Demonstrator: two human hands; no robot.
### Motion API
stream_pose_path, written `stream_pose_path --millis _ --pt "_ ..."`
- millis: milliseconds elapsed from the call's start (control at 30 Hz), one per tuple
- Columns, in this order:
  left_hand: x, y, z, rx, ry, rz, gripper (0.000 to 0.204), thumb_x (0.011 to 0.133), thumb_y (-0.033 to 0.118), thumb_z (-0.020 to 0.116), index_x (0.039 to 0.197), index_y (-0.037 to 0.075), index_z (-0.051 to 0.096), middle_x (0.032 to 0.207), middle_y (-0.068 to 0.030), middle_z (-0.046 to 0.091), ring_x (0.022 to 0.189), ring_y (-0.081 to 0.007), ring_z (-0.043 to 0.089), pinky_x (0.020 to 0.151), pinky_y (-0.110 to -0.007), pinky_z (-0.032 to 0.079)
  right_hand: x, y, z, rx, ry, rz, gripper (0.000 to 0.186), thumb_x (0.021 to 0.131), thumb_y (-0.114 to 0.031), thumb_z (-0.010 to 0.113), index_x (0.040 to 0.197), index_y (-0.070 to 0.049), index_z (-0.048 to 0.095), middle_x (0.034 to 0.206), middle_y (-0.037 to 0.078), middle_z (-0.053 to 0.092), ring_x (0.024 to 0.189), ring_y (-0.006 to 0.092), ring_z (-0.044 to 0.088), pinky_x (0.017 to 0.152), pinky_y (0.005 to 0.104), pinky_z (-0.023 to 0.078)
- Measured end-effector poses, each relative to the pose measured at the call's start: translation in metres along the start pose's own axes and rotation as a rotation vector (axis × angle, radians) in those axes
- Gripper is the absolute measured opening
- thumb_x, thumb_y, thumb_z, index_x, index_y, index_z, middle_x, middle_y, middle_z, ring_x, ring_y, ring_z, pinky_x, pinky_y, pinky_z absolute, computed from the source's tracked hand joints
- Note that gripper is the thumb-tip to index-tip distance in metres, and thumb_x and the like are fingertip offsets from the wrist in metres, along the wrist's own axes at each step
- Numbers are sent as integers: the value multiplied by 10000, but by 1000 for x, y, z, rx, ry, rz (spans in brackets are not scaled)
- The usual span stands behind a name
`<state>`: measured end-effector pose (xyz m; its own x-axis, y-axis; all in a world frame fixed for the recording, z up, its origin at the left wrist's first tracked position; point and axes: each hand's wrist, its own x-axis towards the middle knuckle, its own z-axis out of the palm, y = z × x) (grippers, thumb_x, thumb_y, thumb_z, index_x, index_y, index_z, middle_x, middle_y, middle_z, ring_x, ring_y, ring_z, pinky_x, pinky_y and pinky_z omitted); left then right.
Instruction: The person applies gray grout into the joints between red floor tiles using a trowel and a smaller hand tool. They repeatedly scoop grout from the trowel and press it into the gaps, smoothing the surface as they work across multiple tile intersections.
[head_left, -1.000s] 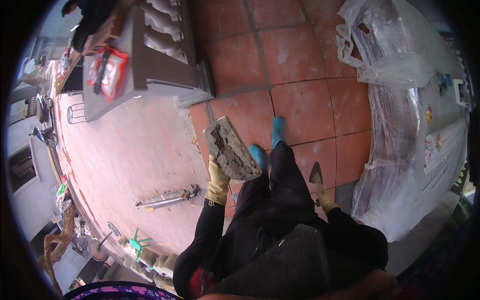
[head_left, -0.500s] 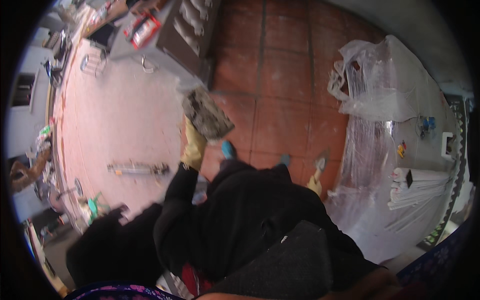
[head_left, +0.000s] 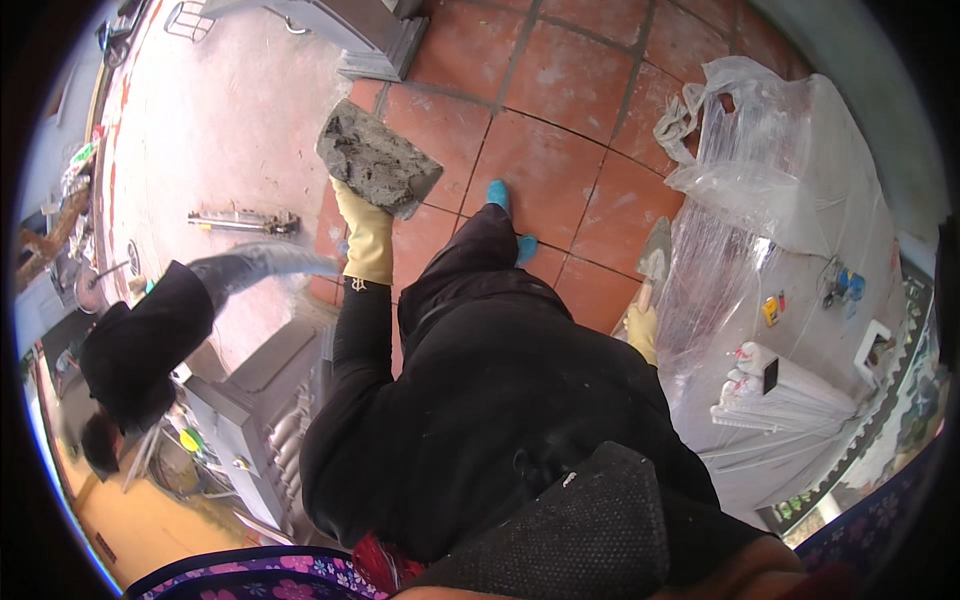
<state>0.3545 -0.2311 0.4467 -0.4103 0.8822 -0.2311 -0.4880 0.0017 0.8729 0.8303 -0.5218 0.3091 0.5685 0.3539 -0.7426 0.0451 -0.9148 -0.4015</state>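
Observation:
My left hand (head_left: pixel 364 232), in a pale yellow rubber glove, grips the near edge of a flat rectangular piece spread with rough grey mortar (head_left: pixel 376 158). The mortar hides its top, so I cannot tell whether it is a board or a tile. My left arm reaches forward, holding the piece above the floor. At my right side, my right hand (head_left: pixel 642 333), gloved the same way, is closed around the light handle of a trowel (head_left: pixel 654 254). The grey blade points forward, beside the plastic sheeting (head_left: pixel 740 180).
Red square tiles (head_left: pixel 540 150) cover the floor ahead, with my blue-covered feet (head_left: pixel 498 194) on them. Another person (head_left: pixel 150 340) in black bends at the left, beside a grey balustrade (head_left: pixel 265 390). A long metal tool (head_left: pixel 244 222) lies on pale floor. Rolled white material (head_left: pixel 780 385) lies right.
My body has turned and stepped along the tiles. The balustrade now shows at the left, and the other person appears farther left. Both hands keep hold of their things.

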Motion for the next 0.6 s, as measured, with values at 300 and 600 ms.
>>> stream_pose_path --millis 300,600 --pt "11 -18 -1 94 167 -9 633 1018 510 518 1448 54 431 1408 -94 555 1264 -275 550 1079 -466 450 44 -71 16 -121 56 -277 285 910 -232 715 1049 -7 610 855 101 690 712 158 675 599 285 518" --pt "8 -27 4 -102 357 -125 677 1038 590 413 1492 87 412 1483 -108 499 1330 -287 497 1119 -463 419 34 -244 4 -62 -296 -384 439 922 -138 719 1313 -4 574 1086 94 682 722 122 660 590 272 544"
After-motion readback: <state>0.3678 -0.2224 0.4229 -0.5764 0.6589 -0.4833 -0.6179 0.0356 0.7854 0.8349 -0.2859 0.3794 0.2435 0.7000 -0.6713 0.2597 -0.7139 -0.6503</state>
